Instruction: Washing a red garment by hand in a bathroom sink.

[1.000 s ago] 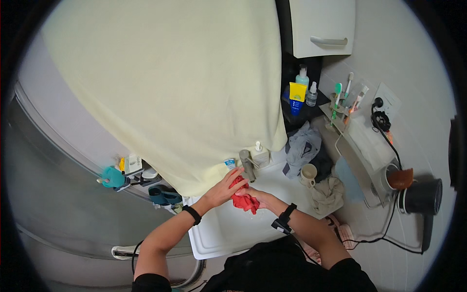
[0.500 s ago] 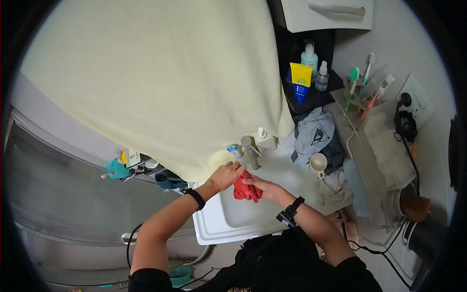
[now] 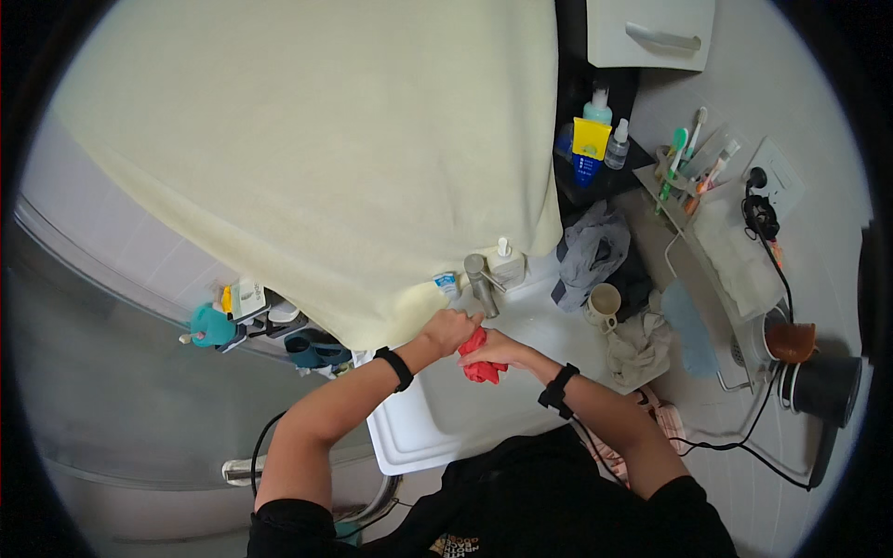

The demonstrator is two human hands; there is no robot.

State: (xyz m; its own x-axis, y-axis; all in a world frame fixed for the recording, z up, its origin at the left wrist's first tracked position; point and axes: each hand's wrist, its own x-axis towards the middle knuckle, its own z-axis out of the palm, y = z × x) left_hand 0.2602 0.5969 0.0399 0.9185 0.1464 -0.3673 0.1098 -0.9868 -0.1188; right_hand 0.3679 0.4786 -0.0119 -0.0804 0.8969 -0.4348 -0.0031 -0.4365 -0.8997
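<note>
Over the white sink (image 3: 395, 454) I hold a bunched red cloth (image 3: 482, 371) between both hands. My left hand (image 3: 450, 331) is closed at its upper end, close below the metal faucet (image 3: 481, 286). Wrapped round the cloth's middle is my right hand (image 3: 499, 348), with its back partly up. A crumpled end of the cloth sticks out below the right hand. The parts inside my fingers are hidden.
A mug (image 3: 604, 300) stands right of the basin, among a grey garment (image 3: 595, 249) and an off-white cloth (image 3: 642, 342). Behind the faucet is a soap dispenser (image 3: 507, 268). A large cream sheet (image 3: 307, 139) hangs beyond. Toothbrushes (image 3: 677, 149) stand on the right-hand shelf.
The red cloth is more tightly bunched than before. My right hand has turned over it, and my left has shifted slightly right. The whole view has shifted a little.
</note>
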